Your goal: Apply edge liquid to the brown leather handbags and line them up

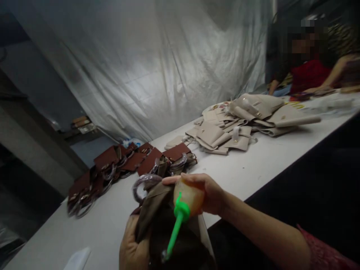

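Observation:
My right hand (209,191) is wrapped round a squeeze bottle (189,197) of amber stuff, its long green nozzle pointing down and to the left. Below the nozzle is the dark brown lining of a handbag (157,202), held at the table's near edge. My left hand (132,243) grips the bag's left side, fingers partly hidden by the fabric. A plastic-wrapped handle (143,183) arches up from the bag's far side. Whether the nozzle tip touches the lining, I cannot tell.
Several reddish-brown handbags (123,163) lie along the left of the white table (225,174). Beige bag pieces (239,125) are heaped further right. A white object (77,258) rests at the near left. A person in red (309,77) sits at the far right. Plastic sheeting (157,67) hangs behind.

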Demonstrator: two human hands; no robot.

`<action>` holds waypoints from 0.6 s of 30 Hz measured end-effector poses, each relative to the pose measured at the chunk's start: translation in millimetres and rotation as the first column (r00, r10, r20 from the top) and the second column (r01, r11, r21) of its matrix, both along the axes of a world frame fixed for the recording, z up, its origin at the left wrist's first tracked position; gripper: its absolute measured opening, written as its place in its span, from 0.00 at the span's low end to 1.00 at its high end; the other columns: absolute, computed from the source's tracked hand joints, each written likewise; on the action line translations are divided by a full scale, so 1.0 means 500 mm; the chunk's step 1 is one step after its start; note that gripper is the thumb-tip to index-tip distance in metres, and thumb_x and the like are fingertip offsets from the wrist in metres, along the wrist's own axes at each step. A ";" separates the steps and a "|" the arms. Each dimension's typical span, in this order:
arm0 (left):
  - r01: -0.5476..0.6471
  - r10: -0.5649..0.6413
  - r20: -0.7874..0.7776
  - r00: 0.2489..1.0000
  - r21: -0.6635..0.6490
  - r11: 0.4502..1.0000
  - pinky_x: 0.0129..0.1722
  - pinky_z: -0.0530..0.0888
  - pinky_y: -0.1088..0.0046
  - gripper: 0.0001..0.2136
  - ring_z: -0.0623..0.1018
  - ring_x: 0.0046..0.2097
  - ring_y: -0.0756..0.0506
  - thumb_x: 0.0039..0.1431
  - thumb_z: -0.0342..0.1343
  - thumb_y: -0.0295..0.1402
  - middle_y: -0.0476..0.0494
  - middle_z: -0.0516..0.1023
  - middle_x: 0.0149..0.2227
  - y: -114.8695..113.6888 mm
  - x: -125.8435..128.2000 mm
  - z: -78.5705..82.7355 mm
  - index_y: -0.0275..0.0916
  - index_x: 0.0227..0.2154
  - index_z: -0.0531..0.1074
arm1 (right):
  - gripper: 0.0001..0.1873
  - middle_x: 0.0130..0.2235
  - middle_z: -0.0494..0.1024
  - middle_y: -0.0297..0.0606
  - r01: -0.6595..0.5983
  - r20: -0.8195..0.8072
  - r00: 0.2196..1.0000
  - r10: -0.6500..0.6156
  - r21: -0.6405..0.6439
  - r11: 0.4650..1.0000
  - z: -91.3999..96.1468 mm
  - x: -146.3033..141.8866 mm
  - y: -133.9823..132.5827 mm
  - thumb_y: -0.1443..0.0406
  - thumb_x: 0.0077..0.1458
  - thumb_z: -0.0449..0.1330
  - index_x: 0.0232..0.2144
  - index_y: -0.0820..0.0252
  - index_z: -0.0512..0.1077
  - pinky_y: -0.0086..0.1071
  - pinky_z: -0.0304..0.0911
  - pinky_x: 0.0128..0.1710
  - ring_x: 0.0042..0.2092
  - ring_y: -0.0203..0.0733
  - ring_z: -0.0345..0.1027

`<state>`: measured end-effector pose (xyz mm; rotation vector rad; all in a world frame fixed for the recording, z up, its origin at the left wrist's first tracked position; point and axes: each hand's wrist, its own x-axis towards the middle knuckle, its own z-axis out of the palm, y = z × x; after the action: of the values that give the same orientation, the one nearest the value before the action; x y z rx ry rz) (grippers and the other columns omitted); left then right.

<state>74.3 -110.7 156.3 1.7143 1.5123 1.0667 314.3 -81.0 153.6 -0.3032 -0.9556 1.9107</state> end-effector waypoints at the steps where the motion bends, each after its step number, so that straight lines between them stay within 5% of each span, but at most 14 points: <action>1: -0.038 0.038 0.002 0.999 0.083 0.996 0.50 0.71 0.71 0.10 0.72 0.53 0.40 0.59 0.61 0.40 0.46 0.71 0.49 0.002 -0.004 0.000 0.43 0.40 0.73 | 0.35 0.32 0.78 0.41 -0.050 -0.037 0.998 0.049 -0.005 0.999 0.004 0.010 0.007 0.52 0.52 0.62 0.56 0.70 0.70 0.25 0.64 0.25 0.27 0.36 0.70; 3: -0.068 0.064 0.031 0.997 0.167 0.984 0.46 0.72 0.74 0.12 0.72 0.51 0.42 0.55 0.63 0.42 0.47 0.70 0.49 0.012 -0.003 0.003 0.43 0.38 0.72 | 0.35 0.29 0.77 0.39 -0.099 -0.058 0.993 0.099 0.012 0.995 0.014 0.023 0.016 0.53 0.52 0.64 0.56 0.72 0.70 0.24 0.62 0.21 0.25 0.36 0.69; 7: -0.174 0.168 0.116 0.979 0.044 0.984 0.28 0.69 0.75 0.18 0.71 0.32 0.45 0.54 0.60 0.48 0.51 0.71 0.30 0.034 0.013 0.004 0.42 0.39 0.66 | 0.33 0.32 0.79 0.42 -0.086 -0.072 0.994 0.086 0.002 0.996 0.026 0.014 0.018 0.55 0.54 0.62 0.56 0.72 0.69 0.24 0.63 0.20 0.27 0.38 0.72; 10: -0.346 0.331 0.136 0.934 0.114 0.931 0.29 0.68 0.73 0.16 0.71 0.31 0.45 0.51 0.58 0.45 0.52 0.70 0.28 0.051 0.025 0.002 0.42 0.38 0.65 | 0.30 0.34 0.80 0.46 -0.072 -0.099 0.992 0.073 0.008 0.997 0.011 0.019 0.002 0.56 0.55 0.61 0.54 0.73 0.71 0.24 0.61 0.17 0.26 0.38 0.72; 14: -0.468 0.465 0.056 0.883 0.170 0.867 0.33 0.67 0.70 0.12 0.72 0.33 0.44 0.52 0.56 0.37 0.52 0.71 0.29 0.070 0.025 0.000 0.42 0.40 0.66 | 0.22 0.50 0.77 0.61 0.037 -0.215 0.975 -0.055 -0.084 0.996 -0.069 0.057 -0.057 0.56 0.58 0.60 0.44 0.73 0.75 0.27 0.69 0.29 0.31 0.38 0.75; 18: -0.442 0.451 0.010 0.893 0.213 0.871 0.33 0.67 0.70 0.12 0.72 0.31 0.45 0.52 0.54 0.27 0.52 0.71 0.29 0.072 0.033 -0.004 0.41 0.41 0.67 | 0.20 0.52 0.77 0.53 0.029 -0.167 0.983 -0.080 -0.286 0.958 -0.167 0.078 -0.124 0.57 0.66 0.52 0.48 0.66 0.74 0.23 0.66 0.24 0.33 0.36 0.76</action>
<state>90.7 -74.8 154.5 1.5602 1.9419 1.4800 353.3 -142.9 70.0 -0.3157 -0.5504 1.9861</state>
